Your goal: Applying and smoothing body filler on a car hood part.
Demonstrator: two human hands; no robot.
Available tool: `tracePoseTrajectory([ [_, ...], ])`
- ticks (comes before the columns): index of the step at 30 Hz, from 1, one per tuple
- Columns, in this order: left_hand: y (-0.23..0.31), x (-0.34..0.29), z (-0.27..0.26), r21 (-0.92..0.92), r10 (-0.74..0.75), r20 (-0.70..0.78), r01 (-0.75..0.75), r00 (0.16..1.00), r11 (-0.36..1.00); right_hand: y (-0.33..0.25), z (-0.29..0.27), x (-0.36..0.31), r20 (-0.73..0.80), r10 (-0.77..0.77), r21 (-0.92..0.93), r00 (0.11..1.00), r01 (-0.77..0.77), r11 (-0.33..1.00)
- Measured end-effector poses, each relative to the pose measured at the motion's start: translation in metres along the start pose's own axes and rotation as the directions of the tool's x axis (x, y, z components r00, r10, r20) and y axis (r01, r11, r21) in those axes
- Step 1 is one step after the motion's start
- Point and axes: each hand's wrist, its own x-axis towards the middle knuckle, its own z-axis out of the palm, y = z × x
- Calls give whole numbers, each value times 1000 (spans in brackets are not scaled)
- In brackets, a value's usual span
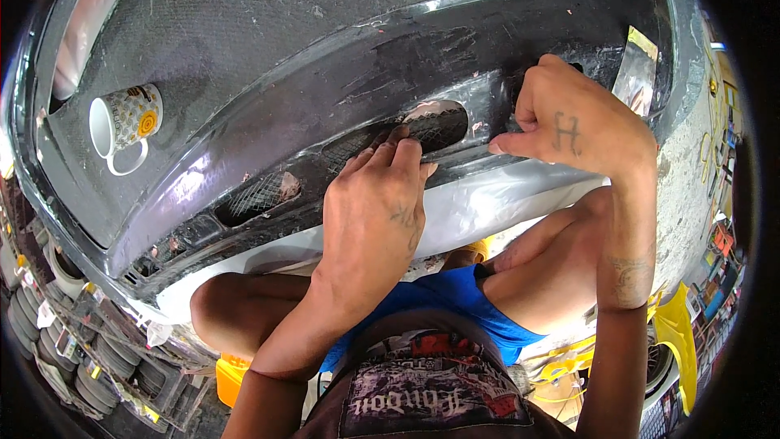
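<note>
Printed dark shirt (439, 386) up close, both hands on a scuffed black bumper (422, 53)

Nearest the camera, the shirt fills the lower middle, with blue shorts (455, 301) beyond it and the bent knees set to either side, probably so the bumper's lower edge can sit close to the body. A pale glossy sheet (487, 203) lies along that edge, between the legs and the bumper, perhaps to shield the skin or the part.

The left hand (374, 191) rests over the middle mesh opening (443, 126), its fingers bunched narrowly together at the mesh and its thumb just apart; whether they pinch anything cannot be told. The right hand (577, 126) is farther along, knuckles bent and thumb laid near the lower edge, apparently to steady the bumper; its fingertips are hidden, so their grip cannot be told. The bumper thus lies directly under both sets of fingers, running well past them on each side.

Beyond, a patterned mug (134, 122) sits on a grey textured surface (284, 24), well apart from the left hand, likely kept out of the way
</note>
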Motion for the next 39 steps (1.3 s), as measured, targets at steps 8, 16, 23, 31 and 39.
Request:
tracePoseTrajectory([
  [8, 2, 2, -3, -20, -34, 22, 34, 999, 999, 1, 0, 0, 2, -15, 6, 1000, 15, 1000],
  [16, 0, 3, -4, -51, -42, 28, 43, 999, 998, 1, 0, 0, -1, 1, 14, 1000, -1, 1000],
  [23, 2, 6, -8, 31, 7, 103, -10, 995, 999, 7, -3, 0, 136, 10, -86, 991, 2, 996],
  [31, -1, 7, -7, 27, 29, 115, -32, 993, 999, 3, 7, 0, -20, 4, 1, 1000, -4, 1000],
  [39, 7, 10, -8, 33, -26, 100, 23, 995, 999, 7, 5, -6, -50, -18, -29, 999, 17, 999],
])
